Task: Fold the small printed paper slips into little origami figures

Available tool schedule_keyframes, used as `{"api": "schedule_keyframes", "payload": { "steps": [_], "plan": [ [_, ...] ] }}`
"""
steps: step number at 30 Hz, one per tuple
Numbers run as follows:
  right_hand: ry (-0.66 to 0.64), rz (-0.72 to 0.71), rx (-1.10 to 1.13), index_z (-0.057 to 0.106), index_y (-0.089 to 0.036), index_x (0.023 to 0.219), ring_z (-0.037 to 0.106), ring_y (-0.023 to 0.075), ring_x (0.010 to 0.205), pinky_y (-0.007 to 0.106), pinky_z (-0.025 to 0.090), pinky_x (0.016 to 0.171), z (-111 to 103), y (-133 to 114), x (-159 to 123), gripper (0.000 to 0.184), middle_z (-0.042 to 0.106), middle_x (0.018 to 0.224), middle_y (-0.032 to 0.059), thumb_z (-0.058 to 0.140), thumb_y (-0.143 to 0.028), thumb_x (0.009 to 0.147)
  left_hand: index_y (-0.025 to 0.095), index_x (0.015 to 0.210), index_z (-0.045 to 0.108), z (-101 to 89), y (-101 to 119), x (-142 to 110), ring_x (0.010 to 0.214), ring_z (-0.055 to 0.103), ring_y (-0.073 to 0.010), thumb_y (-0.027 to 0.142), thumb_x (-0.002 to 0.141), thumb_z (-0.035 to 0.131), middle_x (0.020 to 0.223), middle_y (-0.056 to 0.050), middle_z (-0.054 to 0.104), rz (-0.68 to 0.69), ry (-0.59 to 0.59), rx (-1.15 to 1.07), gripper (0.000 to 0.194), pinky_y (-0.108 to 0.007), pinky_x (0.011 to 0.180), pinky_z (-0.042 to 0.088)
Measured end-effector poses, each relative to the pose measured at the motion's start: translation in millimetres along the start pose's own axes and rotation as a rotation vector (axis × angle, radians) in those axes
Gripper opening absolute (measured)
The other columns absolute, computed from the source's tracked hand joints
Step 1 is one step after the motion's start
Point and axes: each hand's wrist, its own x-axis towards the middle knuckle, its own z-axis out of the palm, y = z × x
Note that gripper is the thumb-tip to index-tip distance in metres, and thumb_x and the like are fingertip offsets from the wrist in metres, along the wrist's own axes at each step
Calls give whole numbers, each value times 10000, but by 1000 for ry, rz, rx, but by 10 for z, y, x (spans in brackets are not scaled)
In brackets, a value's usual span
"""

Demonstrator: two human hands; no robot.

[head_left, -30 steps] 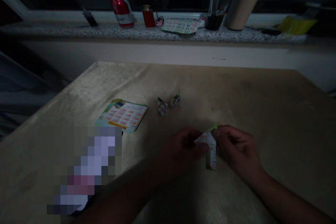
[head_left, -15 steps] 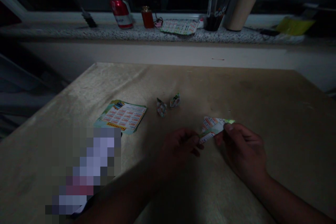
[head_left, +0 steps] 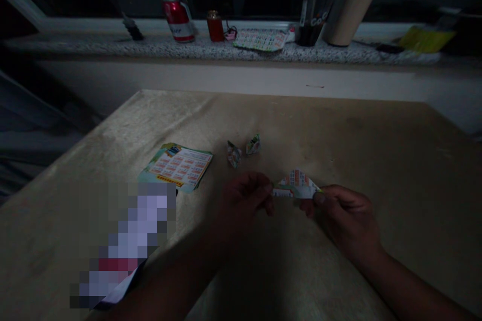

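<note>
A folded paper point(head_left: 297, 184), printed with small calendar-like grids, is stretched between my two hands above the table. Its upper part is a triangle and a folded band runs along the bottom. My left hand point(head_left: 246, 198) pinches its left end; my right hand point(head_left: 344, 213) pinches the right end between thumb and fingers. Beyond my left hand stand two small folded paper shapes, one on the left point(head_left: 234, 154) and one on the right point(head_left: 253, 145). To the left lies a stack of printed sheets point(head_left: 178, 164) with a green edge.
A blurred-out long object point(head_left: 128, 241) lies left of my left forearm on the table point(head_left: 357, 130). Along the granite sill point(head_left: 150, 49) stand a red can point(head_left: 178, 21), a small red bottle point(head_left: 215, 27), a crumpled printed paper point(head_left: 260, 40), a lidded cup point(head_left: 314, 15) and a tall cardboard tube point(head_left: 354, 5).
The folded paper has turned from slanting to roughly level, its triangle now pointing away from me. My left hand has shifted slightly left; both hands still hold the ends.
</note>
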Motion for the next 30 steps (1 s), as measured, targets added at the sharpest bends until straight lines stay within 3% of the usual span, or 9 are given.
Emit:
{"api": "schedule_keyframes", "payload": {
  "steps": [6,13,18,24,30],
  "plan": [
    [70,-110,-101,797,-223,742,688,160,579,257,564,571,47,-118,-2,180,759,657,28,742,-305,892,127,805,721,5,22,-24,569,659,-120,203,657,824,723,-2,704,-110,41,-144,195,-277,610,567],
    [98,-190,-166,800,-231,740,738,176,578,253,610,574,102,-184,7,162,773,645,19,734,-269,882,131,796,755,15,48,-46,638,703,-144,204,669,814,689,-23,749,-91,85,-104,158,-304,713,595],
    [106,-261,-258,797,-236,740,744,164,553,215,610,529,113,-240,-12,156,783,644,1,714,-170,855,166,858,791,-8,15,-54,691,719,-149,222,649,868,740,-16,780,-98,140,74,230,-288,732,575],
    [78,-348,-334,816,-256,774,736,155,529,205,584,471,113,-249,-21,175,813,717,6,718,-127,839,199,832,809,-6,75,-73,696,702,-173,257,723,829,707,-5,757,-32,201,357,125,-316,732,568],
    [101,-341,-319,821,-260,805,758,167,565,214,619,520,99,-238,-7,184,807,693,-8,717,-110,828,208,850,811,-5,76,-78,634,641,-157,307,731,817,662,3,715,-44,181,414,155,-283,644,506]
  ]
}}
